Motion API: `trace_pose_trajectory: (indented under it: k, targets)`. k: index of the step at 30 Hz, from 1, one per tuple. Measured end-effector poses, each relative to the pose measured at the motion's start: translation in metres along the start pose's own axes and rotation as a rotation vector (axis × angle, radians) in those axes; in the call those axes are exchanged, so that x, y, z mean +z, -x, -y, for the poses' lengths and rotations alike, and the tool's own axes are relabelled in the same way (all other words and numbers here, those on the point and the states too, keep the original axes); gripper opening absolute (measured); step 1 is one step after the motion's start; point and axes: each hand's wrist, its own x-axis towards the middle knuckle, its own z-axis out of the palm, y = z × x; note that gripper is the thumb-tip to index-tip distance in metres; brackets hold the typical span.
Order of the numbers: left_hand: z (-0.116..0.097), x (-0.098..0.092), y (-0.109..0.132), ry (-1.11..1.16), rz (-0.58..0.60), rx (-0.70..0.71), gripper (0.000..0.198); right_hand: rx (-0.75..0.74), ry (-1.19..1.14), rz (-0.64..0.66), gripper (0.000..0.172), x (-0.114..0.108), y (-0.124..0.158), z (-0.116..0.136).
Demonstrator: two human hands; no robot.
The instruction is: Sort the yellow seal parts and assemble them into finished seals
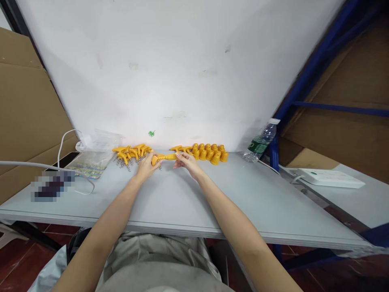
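Above the table, both my hands hold a yellow plastic corkscrew (167, 157) lying sideways between them. My left hand (146, 165) is closed round its left end, and its metal spiral shows just below the fingers. The fingers of my right hand (187, 162) pinch the right end. Left of my hands lies a pile of yellow T-handled corkscrews (133, 152) with metal spirals. Behind my right hand are a few more yellow handles (179, 148). Beside them stand yellow ribbed cup-shaped pieces (215, 157) in rows.
A clear plastic bottle (261, 142) with a green label leans at the back right. Plastic bags (94, 160), a phone (68, 159) and a white cable (60, 148) are at the left. A cardboard box (27, 105) borders the table (182, 202); a white power strip (330, 177) lies right.
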Motion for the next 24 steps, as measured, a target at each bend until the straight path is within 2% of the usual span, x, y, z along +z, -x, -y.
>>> trace_pose_trajectory:
  k: [13, 17, 21, 24]
  targets:
    - [0.0, 0.0, 0.0, 0.0, 0.004, -0.005, 0.026, 0.035, -0.088, -0.022, 0.042, 0.01, 0.004, 0.005]
    - [0.0, -0.001, 0.0, 0.0, 0.007, 0.013, 0.028, 0.088, -0.151, -0.04, 0.037, 0.011, 0.002, 0.001]
    - [0.0, -0.002, -0.001, -0.002, 0.046, -0.036, 0.033, 0.14, -0.182, -0.065, 0.035, 0.011, -0.002, -0.007]
    - [0.001, -0.002, -0.001, -0.003, 0.04, -0.069, 0.035, 0.127, -0.165, -0.112, 0.035, 0.01, -0.006, -0.013]
